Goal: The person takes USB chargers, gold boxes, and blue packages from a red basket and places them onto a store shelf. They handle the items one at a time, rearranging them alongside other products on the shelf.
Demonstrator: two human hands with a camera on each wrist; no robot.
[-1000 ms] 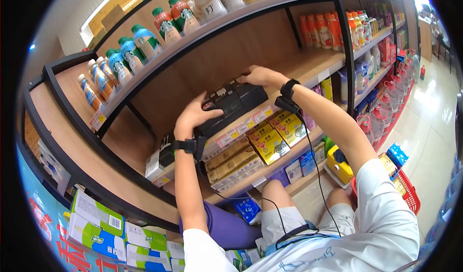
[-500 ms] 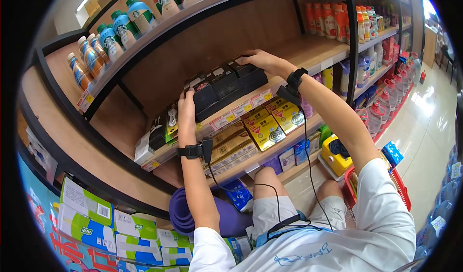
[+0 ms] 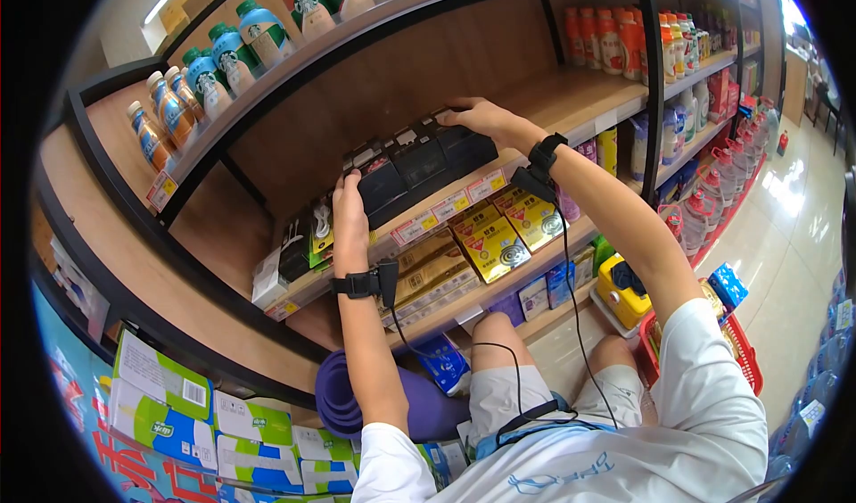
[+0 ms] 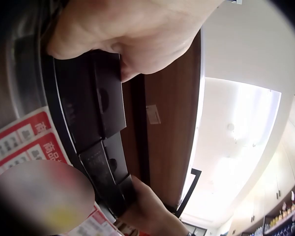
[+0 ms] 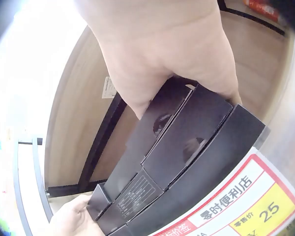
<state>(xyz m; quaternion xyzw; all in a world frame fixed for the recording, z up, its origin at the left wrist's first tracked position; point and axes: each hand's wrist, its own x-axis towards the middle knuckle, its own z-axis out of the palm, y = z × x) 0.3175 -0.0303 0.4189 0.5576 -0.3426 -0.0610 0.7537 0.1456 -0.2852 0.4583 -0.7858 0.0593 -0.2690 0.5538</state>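
Note:
A row of black boxes (image 3: 415, 169) lies along the front edge of a wooden shelf. My left hand (image 3: 349, 213) holds the row's left end, its fingertips up at the top edge. At the other end, my right hand (image 3: 489, 121) grips the last box from above. The right wrist view has that right hand (image 5: 167, 54) astride the boxes (image 5: 187, 123), thumb and fingers on opposite sides. In the left wrist view the left hand (image 4: 132, 34) covers its end of the boxes (image 4: 88, 103).
Price tags (image 3: 446, 209) line the shelf edge. Left of the boxes is a packaged white cable (image 3: 321, 220). Yellow boxes (image 3: 495, 249) fill the shelf below; bottles (image 3: 263, 30) stand above. A purple roll (image 3: 419, 405), a red basket (image 3: 744, 351) and a yellow container (image 3: 624, 296) are near the knees.
My left hand has moved from over the boxes' top, thumb spread, to their left end, uncovering the packaged cable. My right hand stays at the right end. The last half second shows little movement.

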